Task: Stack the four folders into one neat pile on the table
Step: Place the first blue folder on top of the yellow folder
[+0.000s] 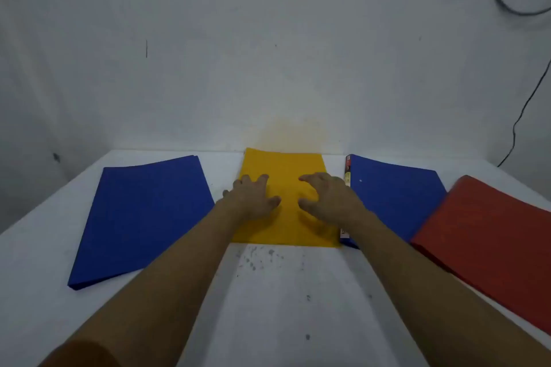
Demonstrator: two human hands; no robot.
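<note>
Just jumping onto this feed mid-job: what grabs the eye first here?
The yellow folder at the table's centre, against the wall, with the left hand and right hand spread over it. A blue folder lies to its left; another blue folder and a red folder lie to its right, none stacked yet.

No legible text. A narrow printed label strip (347,171) runs along the left edge of the right-hand blue card folder (396,197); its print is too blurred to read.

Both hands, left hand (253,198) and right hand (328,202), rest spread on the yellow folder (283,167).
</note>
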